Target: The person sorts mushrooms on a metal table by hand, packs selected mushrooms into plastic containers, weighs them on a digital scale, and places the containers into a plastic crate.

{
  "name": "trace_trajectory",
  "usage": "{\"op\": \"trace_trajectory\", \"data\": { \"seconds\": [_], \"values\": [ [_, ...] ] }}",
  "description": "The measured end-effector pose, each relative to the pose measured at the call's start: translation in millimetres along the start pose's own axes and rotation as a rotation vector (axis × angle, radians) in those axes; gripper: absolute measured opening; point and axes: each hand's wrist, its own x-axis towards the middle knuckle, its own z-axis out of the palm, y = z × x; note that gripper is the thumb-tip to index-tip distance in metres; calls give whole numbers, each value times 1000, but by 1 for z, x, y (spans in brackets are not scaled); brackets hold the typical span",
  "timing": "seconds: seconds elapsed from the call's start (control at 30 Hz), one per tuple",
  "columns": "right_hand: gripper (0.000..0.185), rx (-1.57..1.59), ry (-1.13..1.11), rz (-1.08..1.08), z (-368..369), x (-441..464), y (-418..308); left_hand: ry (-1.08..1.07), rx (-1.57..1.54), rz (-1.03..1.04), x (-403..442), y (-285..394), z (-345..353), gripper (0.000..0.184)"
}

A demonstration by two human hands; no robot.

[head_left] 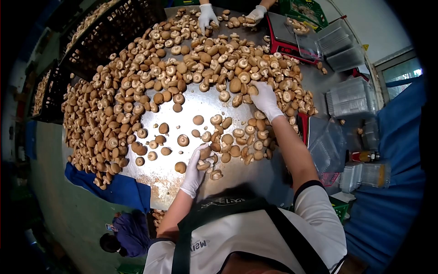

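Note:
Brown shiitake mushrooms (150, 68) with pale stems lie in a broad heap over a metal table (196, 98). My left hand (195, 166), in a white glove, is closed around a few mushrooms (204, 164) low over the near part of the table. My right hand (265, 99), also gloved, reaches to the right side of the heap, with its fingertips closed on a single mushroom (252, 91). Between my hands lies a smaller group of mushrooms (235, 150), some cap up and some stem up. The fingers' undersides are hidden.
Across the table, another person's gloved hands (208, 17) touch mushrooms near a red scale (285, 43). Clear plastic trays (351, 98) are stacked at the right, beside a second scale (305, 128). Black crates (112, 39) stand at the left. A person (130, 233) is behind, at lower left.

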Motion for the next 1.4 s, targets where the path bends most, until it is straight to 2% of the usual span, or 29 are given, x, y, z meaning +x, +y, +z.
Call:
{"op": "trace_trajectory", "data": {
  "seconds": [0.1,0.13,0.23,0.27,0.37,0.5,0.53,0.63,0.7,0.77,0.83,0.9,0.93,1.0,1.03,1.1,1.17,1.2,1.23,1.3,1.37,1.4],
  "values": [
    [42,-95,-26,-10,17,-7,4,36,-54,-38,2,3,14,40],
    [41,-30,-204,13,8,-8,1,23,-75,-55,1,3,18,40],
    [41,145,-143,-134,7,-39,4,-9,-68,-98,-1,0,22,40],
    [42,386,-227,-26,-2,-48,-4,-17,-41,-114,-4,2,28,40],
    [42,763,-201,-174,15,-59,8,-56,31,-131,-10,1,31,40],
    [44,1306,-455,66,10,-84,-6,-86,46,-132,-12,-3,31,40],
    [45,1274,-447,1,5,-89,-12,-78,48,-128,-13,-1,37,40],
    [43,1575,-552,-8,6,-110,-30,-65,55,-149,-13,4,49,40],
    [43,1554,-590,-54,5,-117,-43,-91,47,-146,-7,3,48,40],
    [42,1404,-606,-91,15,-117,-43,-77,78,-141,-4,5,54,42],
    [41,1187,-600,-162,-5,-121,-65,-66,97,-120,1,7,56,42],
    [39,933,-650,-389,0,-123,-76,-110,94,-122,11,2,39,42],
    [39,891,-627,-382,-4,-128,-86,-106,182,-62,10,3,36,43],
    [39,832,-602,-455,7,-129,-97,-13,322,62,17,-6,8,45],
    [39,823,-584,-511,18,-127,-98,80,228,95,6,0,10,45],
    [39,863,-586,-408,29,-131,-106,171,106,258,-9,1,-16,41],
    [40,850,-618,-333,25,-141,-116,361,203,445,-44,11,-50,37],
    [41,797,-617,-367,20,-144,-120,565,257,578,-74,26,-47,32],
    [41,744,-605,-393,18,-147,-122,606,70,579,-105,43,-48,27],
    [42,693,-552,-405,26,-151,-116,797,107,798,-150,53,-91,24],
    [42,702,-560,-364,18,-158,-124,1024,6,1012,-194,71,-111,22],
    [41,727,-587,-367,20,-159,-126,1168,132,1059,-216,73,-132,20]
  ]
}}
